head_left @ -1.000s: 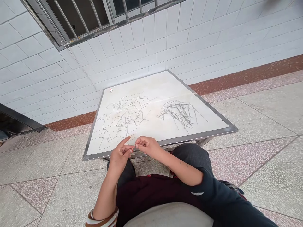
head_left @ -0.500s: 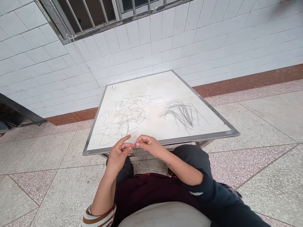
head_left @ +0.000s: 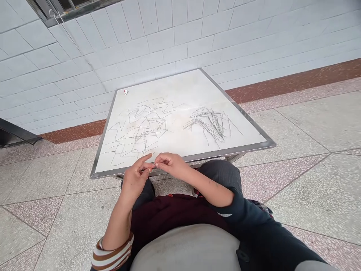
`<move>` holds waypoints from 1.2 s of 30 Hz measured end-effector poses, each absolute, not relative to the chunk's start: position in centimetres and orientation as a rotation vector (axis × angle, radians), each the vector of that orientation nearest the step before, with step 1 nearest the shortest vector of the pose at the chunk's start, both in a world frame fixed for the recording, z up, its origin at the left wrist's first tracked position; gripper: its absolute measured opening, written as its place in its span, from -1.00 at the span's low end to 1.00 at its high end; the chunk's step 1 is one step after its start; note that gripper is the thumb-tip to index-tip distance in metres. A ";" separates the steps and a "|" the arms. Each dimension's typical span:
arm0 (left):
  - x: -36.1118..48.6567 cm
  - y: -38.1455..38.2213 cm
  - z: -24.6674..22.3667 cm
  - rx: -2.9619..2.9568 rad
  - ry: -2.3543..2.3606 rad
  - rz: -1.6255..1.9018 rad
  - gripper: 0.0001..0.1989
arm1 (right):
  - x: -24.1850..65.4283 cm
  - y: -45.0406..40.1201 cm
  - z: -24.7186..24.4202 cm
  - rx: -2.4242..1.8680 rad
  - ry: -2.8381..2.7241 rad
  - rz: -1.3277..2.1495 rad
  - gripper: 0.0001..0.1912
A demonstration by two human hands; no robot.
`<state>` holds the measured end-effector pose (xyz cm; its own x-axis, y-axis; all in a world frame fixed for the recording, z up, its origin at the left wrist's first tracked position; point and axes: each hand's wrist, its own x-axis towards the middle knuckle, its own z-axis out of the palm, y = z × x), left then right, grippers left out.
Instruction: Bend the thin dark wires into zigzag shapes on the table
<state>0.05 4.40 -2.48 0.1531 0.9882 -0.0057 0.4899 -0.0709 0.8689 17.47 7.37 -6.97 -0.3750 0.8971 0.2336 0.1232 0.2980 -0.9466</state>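
Fingertip to fingertip, my left hand [head_left: 138, 175] and my right hand [head_left: 169, 163] meet over the near edge of a white table [head_left: 180, 90] with a grey metal rim. On each hand the thumb and forefinger are pinched together. Whatever lies between the fingertips is too small to make out. The other fingers of my left hand are partly stretched out. Dark thread-like strands [head_left: 146, 130] spread over the table's left half, and a denser bundle of dark strands [head_left: 211, 122] lies on its right half.
A small white and red object [head_left: 125, 92] sits at the table's far left corner. Behind the table stands a white tiled wall [head_left: 158, 45] with a barred window [head_left: 67, 7] at upper left. My knees are under the near edge.
The whole view has shifted, so table and hands appear a little higher and further left, and less of the window shows. Both hands keep nearly the same pinched pose.
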 end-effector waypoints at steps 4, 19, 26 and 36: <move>0.2 4.5 -2.4 1.646 1.462 0.839 -0.55 | 17.4 7.4 -6.9 -0.968 -1.725 1.108 -0.90; -0.2 4.5 -2.0 1.355 1.289 1.054 -0.53 | 18.1 7.1 -5.6 -0.605 -1.335 1.828 -0.71; -0.1 3.6 -1.7 1.524 1.413 1.137 -0.58 | 17.5 6.6 -5.8 -0.592 -1.353 1.801 -0.69; 1.2 1.9 -0.4 1.792 1.691 1.288 -0.68 | 17.1 6.3 -6.8 -0.571 -1.253 2.010 -0.62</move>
<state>1.20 1.89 -0.41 -0.1314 0.9226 0.3627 0.5949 -0.2193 0.7733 17.06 6.32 -6.80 -0.6650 0.7468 -0.0070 -0.3225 -0.2955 -0.8993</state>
